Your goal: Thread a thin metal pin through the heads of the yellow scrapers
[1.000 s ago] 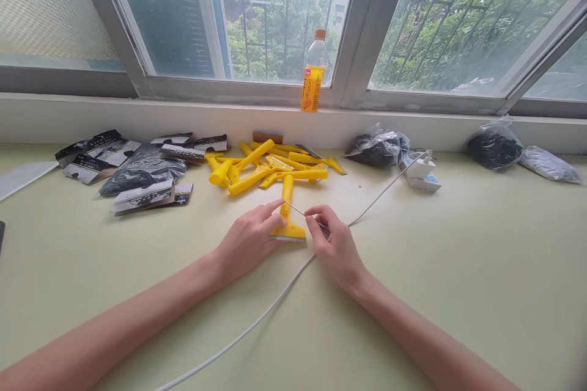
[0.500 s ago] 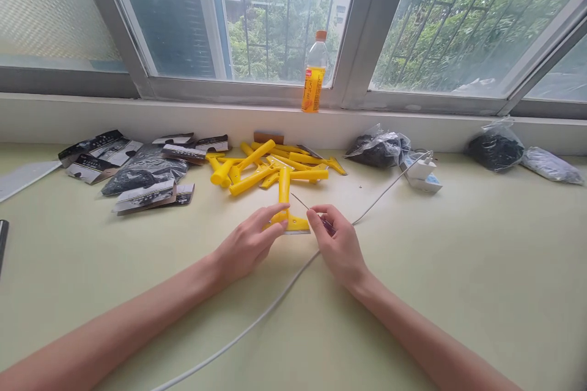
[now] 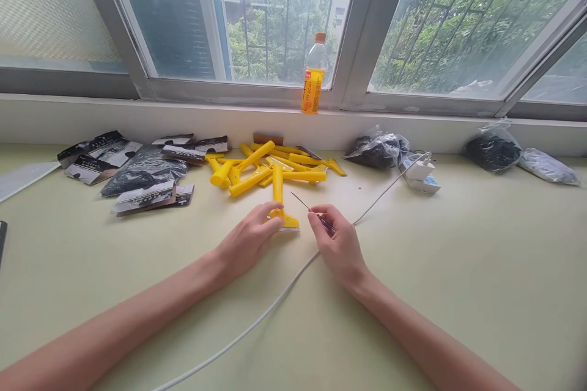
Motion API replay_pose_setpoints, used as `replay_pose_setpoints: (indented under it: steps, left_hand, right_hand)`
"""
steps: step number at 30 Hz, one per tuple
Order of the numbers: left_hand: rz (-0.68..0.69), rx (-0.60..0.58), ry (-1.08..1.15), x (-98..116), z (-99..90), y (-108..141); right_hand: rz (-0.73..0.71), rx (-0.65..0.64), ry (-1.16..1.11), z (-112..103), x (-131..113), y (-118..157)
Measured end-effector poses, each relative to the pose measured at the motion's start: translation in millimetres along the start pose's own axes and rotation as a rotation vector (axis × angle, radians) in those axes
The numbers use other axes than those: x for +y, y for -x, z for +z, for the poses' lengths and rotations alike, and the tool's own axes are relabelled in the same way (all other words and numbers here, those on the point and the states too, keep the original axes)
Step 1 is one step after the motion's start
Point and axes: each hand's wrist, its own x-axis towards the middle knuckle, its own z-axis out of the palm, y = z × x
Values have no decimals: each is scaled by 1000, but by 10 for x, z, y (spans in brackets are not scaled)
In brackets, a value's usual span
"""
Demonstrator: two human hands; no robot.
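Observation:
My left hand [image 3: 251, 233] is closed on the head of a yellow scraper [image 3: 277, 186], thumb and fingers gripping it near the base of the handle. The scraper's handle points away from me, and its metal blade edge faces me. In my right hand [image 3: 337, 244] is a screwdriver [image 3: 326, 224], its thin shaft pointing up and left. The tip is apart from the scraper, to its right. Just beyond, a pile of more yellow scrapers [image 3: 250, 182] lies on the table; some have metal blades showing.
A pale cable [image 3: 270, 307] crosses the table beneath my right hand to a white charger [image 3: 419, 170]. Black-and-white cards [image 3: 144, 197] and a bag of dark parts [image 3: 149, 166] lie left. Bags [image 3: 376, 149] stand at the back right. An orange-capped bottle [image 3: 313, 82] is on the sill.
The scraper has shifted slightly left with my left hand, widening the distance from the screwdriver tip. My right hand has stayed nearly in place.

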Motion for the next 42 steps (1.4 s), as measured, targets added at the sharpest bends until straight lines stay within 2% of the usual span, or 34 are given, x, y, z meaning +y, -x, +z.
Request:
replay_pose_setpoints:
  steps: [3, 6, 10, 15, 20, 28, 37, 42]
  left_hand:
    - [-21, -2, 55, 10, -2, -21]
    - [-108, 15, 100, 9, 12, -36]
    - [-158, 46, 165, -4, 32, -39]
    - [-190, 45, 259, 26, 16, -31]
    - [-254, -31, 375, 76, -13, -39]
    - [-355, 14, 356, -14, 17, -60]
    - [-260, -35, 261, -36, 45, -62]
    - [-270, -49, 388, -70, -20, -74]
  right_hand:
    - [2, -28, 19, -1, 1, 0]
    - [13, -85, 39, 5, 15, -4]
    - [77, -146, 37, -7, 8, -23]
    - [190, -291, -127, -65, -53, -55]
    - [157, -260, -232, -69, -59, -61]
    - [132, -252, -281, 5, -85, -14]
    - [130, -196, -291, 60, -103, 17]
    - [113, -206, -287, 89, -129, 12]
